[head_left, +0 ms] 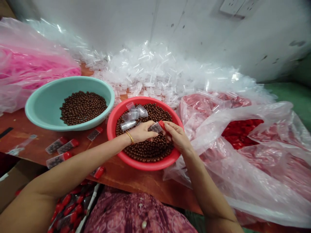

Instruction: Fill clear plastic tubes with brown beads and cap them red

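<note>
Brown glossy beads (pixel 148 150), small and round, fill a red plastic basin (pixel 145 165) at centre of a reddish wooden table (pixel 136 181). Both hands meet over it: left hand (pixel 142 132), gold bangle on wrist, pinches a small clear tube (pixel 155 127) packed with beads; right hand (pixel 177 135) grips the tube's red cap (pixel 162 124) end, fingers closed on it. Hands close together, joined by the tube, just above the bead heap. Several empty clear tubes (pixel 132 115) lie on the beads at the basin's far side. Left of it, a wider teal plastic basin (pixel 43 106), smooth, holds a smaller mound of the same beads. Filled, red-capped tubes (pixel 62 147) lie flat on the table near the teal basin; more in a box (pixel 70 207) below the table's near edge. Far side: big loose pile of clear empty tubes (pixel 165 71) against a white wall (pixel 194 26). Right: crinkled translucent plastic bag (pixel 243 129) with red caps inside. Far left: another thin bag (pixel 29 64) holding pink stuff, contents unclear. Floral purple fabric (pixel 136 213) on the person's lap, near.
</note>
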Available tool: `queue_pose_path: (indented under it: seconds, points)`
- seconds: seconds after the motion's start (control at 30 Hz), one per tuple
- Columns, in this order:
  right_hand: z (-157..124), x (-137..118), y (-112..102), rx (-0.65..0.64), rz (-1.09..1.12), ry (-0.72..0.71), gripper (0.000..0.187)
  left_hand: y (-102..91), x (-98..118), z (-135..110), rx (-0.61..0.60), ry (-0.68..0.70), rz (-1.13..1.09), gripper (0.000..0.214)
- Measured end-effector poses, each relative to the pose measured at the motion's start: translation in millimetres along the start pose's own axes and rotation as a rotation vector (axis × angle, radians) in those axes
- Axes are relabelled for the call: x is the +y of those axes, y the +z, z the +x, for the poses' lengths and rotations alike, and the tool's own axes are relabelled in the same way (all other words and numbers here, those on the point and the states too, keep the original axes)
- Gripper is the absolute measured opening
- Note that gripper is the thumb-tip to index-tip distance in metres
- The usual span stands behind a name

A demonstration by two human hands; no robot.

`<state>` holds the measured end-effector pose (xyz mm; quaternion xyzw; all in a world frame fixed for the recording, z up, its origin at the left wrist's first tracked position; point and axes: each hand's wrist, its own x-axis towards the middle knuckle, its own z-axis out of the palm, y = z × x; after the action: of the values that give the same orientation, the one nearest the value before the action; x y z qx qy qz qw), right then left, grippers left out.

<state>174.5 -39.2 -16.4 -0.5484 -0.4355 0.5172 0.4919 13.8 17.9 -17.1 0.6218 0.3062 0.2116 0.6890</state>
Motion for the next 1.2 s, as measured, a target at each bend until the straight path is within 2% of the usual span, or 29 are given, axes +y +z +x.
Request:
queue_pose_path:
  seconds: [0.13, 0.33, 0.47, 0.6, 0.73, 0.83, 0.93, 1.03, 1.2]
  points:
    - [3.1, 3.0, -5.7, 0.046, -0.172, -0.128, 0.032, -0.5, 3.4, 0.1, 0.003, -0.012, -0.014, 0.015]
    - [2.2, 2.9, -4.1, 0.185, -0.775, -0.571, 0.032, 2.3, 5.9, 0.2, -0.044, -0.05, -0.129, 0.014]
    - [-3.4, 1.8, 5.3, 0.198, -0.967, -0.717, 0.038, 2.9, 6.4, -0.2, -0.048, -0.029, -0.214, 0.012]
    - [-7.7, 4.4, 8.9, 0.199, -0.978, -0.81, 0.04, 3.2, 4.6, -0.7, 0.018, 0.009, -0.151, 0.012]
    - [-10.8, 10.3, 7.0, 0.21, -0.814, -0.854, 0.041, 5.9, 2.8, -1.6, 0.043, 0.036, -0.079, 0.017]
    - [-15.0, 9.8, 6.9, 0.202, -0.702, -0.84, 0.043, 7.2, 4.0, -2.5, -0.016, 0.077, -0.079, 0.019]
    - [-20.7, 4.4, 9.8, 0.225, -0.684, -0.825, 0.045, 6.3, 5.3, -3.1, -0.033, 0.099, -0.044, 0.022]
    - [-26.0, 1.1, 13.7, 0.231, -0.676, -0.811, 0.044, 3.9, 4.1, -3.7, 0.02, 0.123, 0.057, 0.023]
    - [-32.4, 8.1, 16.3, 0.256, -0.638, -0.742, 0.044, 1.6, 2.4, -5.6, 0.119, 0.238, 0.295, 0.021]
